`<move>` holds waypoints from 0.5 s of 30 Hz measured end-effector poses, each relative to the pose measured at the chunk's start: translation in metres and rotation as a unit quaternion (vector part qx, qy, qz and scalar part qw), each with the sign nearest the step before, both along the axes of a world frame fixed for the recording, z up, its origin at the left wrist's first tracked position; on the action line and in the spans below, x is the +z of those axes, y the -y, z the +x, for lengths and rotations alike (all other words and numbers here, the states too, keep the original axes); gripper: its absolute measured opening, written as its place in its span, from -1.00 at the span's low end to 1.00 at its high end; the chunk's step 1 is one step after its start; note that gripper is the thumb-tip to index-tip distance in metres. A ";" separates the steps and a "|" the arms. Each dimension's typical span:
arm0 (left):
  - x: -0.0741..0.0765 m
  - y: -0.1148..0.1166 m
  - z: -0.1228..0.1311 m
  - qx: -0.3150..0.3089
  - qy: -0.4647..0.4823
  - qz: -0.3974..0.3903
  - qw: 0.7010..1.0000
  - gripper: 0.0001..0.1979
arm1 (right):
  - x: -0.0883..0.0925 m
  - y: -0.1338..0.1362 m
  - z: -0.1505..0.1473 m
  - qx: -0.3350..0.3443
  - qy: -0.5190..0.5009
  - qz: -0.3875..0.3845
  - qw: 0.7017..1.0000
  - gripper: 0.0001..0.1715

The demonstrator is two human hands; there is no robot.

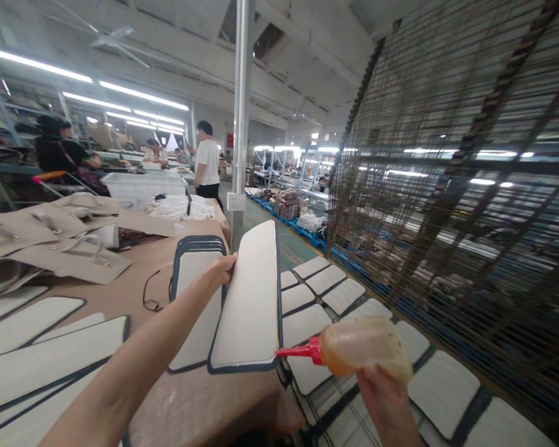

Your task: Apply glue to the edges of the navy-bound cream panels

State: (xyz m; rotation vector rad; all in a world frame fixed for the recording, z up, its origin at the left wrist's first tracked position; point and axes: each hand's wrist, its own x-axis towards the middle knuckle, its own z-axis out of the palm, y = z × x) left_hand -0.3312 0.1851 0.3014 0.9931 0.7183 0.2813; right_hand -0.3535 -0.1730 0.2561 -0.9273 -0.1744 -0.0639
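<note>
My left hand [224,268] is closed on the left edge of a cream panel with a dark blue border [249,304], holding it tilted above the table. In my right hand [384,388] is a squeeze bottle [368,347] of amber liquid, lying nearly sideways. Its red nozzle [300,351] points left, and the tip meets the panel's lower right corner. A thin yellowish line runs along the panel's right edge. Just behind my left hand lies a stack of similar panels [193,310]. The fingers of my right hand are partly hidden under the bottle.
Several cream panels [326,279] lie on a wire rack at right, beneath a tall wire frame [447,186]. More panels [51,360] and beige pieces with handles [74,242] cover the table's left. Eyeglasses [153,301] lie mid-table. A pole [238,124] and people [208,162] stand beyond.
</note>
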 end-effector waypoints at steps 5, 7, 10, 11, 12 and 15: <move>-0.001 0.007 0.006 0.035 0.001 -0.013 0.999 -0.78 | -0.002 0.007 -0.003 -0.033 0.040 0.003 0.999 -0.34; -0.002 0.010 0.009 0.045 -0.005 -0.022 0.999 -0.75 | -0.004 0.010 -0.004 -0.046 0.051 0.005 0.998 -0.39; -0.006 0.013 0.013 0.055 -0.013 -0.035 0.998 -0.74 | -0.007 0.013 -0.005 -0.039 0.093 -0.001 0.995 -0.41; -0.007 0.013 0.015 0.058 -0.014 -0.038 0.997 -0.74 | -0.008 0.014 -0.004 -0.036 0.113 -0.006 0.993 -0.40; -0.009 0.012 0.017 0.062 -0.015 -0.041 0.997 -0.74 | -0.009 0.015 -0.003 -0.032 0.132 -0.015 0.991 -0.39; -0.015 0.009 0.023 0.070 -0.007 -0.043 0.997 -0.76 | -0.015 0.018 0.001 -0.046 0.164 -0.039 0.985 -0.39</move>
